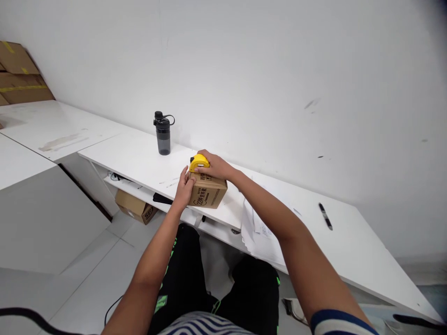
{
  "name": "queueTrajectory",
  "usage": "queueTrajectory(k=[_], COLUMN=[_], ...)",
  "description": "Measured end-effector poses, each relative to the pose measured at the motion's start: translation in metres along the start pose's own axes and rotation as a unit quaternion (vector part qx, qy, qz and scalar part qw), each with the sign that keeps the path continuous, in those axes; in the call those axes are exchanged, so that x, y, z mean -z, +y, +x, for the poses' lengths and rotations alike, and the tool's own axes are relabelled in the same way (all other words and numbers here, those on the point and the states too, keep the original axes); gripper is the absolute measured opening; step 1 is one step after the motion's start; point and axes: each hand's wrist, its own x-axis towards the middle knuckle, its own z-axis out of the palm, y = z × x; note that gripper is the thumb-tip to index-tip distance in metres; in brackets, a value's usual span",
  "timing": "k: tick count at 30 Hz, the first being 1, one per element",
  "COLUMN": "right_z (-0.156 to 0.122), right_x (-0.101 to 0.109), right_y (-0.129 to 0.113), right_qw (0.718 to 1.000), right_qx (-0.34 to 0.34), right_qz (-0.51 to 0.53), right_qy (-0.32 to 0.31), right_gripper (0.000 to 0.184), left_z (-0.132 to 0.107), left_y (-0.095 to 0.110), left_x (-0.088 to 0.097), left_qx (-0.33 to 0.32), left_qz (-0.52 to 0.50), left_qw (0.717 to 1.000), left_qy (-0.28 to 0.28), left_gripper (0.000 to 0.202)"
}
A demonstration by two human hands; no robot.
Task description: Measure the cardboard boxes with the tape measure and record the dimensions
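Note:
A small brown cardboard box (208, 196) with dark printing sits at the front edge of the white table. My right hand (213, 164) is closed around a yellow tape measure (198, 162), holding it at the top of the box. At the box's left side is my left hand (184, 190), its fingers against the side and upper corner, close to the tape measure. Whether the left fingertips also touch the tape is too small to tell.
A dark water bottle (163, 135) stands left of the box near the wall. Papers (261, 232) lie under my right forearm, and a black pen (325, 216) farther right. Beneath the table is another carton (132, 204); larger cartons (23, 74) are stacked far left.

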Motion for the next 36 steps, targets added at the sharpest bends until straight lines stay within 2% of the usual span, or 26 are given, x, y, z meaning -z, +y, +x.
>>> queueTrajectory(k=[2, 5, 11, 14, 19, 26, 30, 36], right_z=[-0.004, -0.016, -0.070, -0.092, -0.099, -0.101, -0.114, -0.126], right_x=[0.004, 0.017, 0.052, 0.062, 0.066, 0.078, 0.074, 0.065], right_y=[0.002, 0.007, 0.021, 0.028, 0.031, 0.041, 0.047, 0.050], right_qw=[1.000, 0.999, 0.994, 0.990, 0.991, 0.990, 0.985, 0.983], right_qx=[-0.004, -0.020, -0.105, -0.138, -0.134, -0.138, -0.171, -0.176], right_qz=[-0.011, -0.023, -0.009, 0.005, 0.015, -0.003, 0.019, 0.041], right_qy=[-0.005, -0.022, -0.033, -0.019, -0.011, -0.009, -0.003, 0.031], right_gripper=[0.053, 0.051, 0.050, 0.049, 0.046, 0.046, 0.046, 0.046], left_z=[0.001, 0.003, 0.004, 0.004, 0.005, 0.008, 0.008, 0.010], left_y=[0.000, 0.003, 0.009, 0.013, 0.016, 0.010, 0.011, 0.010], left_x=[-0.003, -0.006, -0.007, -0.010, -0.013, -0.010, -0.012, -0.013], left_qx=[-0.010, -0.037, -0.043, -0.039, -0.028, -0.038, -0.030, -0.055], left_qz=[-0.003, 0.028, 0.068, 0.072, 0.071, 0.069, 0.075, 0.076], left_qw=[1.000, 0.999, 0.997, 0.996, 0.997, 0.997, 0.996, 0.995], left_qy=[0.006, 0.014, 0.019, 0.018, 0.026, 0.027, 0.026, 0.032], left_gripper=[0.068, 0.058, 0.054, 0.054, 0.052, 0.051, 0.051, 0.051])
